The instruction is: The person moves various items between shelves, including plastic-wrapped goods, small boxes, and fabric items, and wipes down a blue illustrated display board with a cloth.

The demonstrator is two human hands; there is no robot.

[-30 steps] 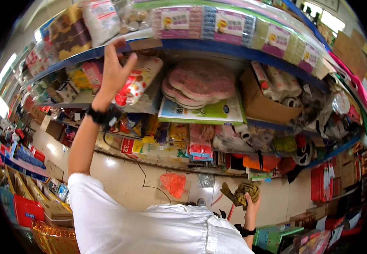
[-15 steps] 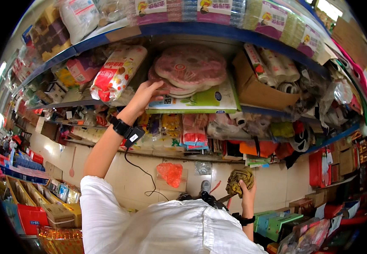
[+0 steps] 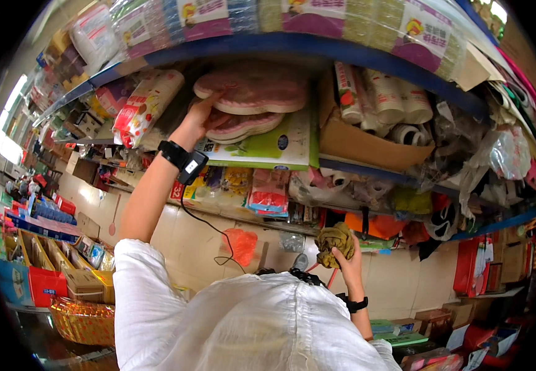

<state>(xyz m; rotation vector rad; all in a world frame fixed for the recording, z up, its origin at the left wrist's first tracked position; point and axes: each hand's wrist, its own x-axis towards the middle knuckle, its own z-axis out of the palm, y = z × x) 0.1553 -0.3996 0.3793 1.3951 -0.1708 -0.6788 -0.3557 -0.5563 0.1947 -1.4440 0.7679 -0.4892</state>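
under blue ledge (image 3: 280,45), left grip (image 3: 200,116) holds pink piece (image 3: 258,94) by its edge.

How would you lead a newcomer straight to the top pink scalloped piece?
Start at the blue shelf edge arching across the top. Below it, between a patterned package and a cardboard box, the left hand holds the top pink piece. Its lifted left edge sets it apart from similar pieces beneath.

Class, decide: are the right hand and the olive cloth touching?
Touching. The head view shows the right hand closed on the bunched cloth, its thumb lying against it.
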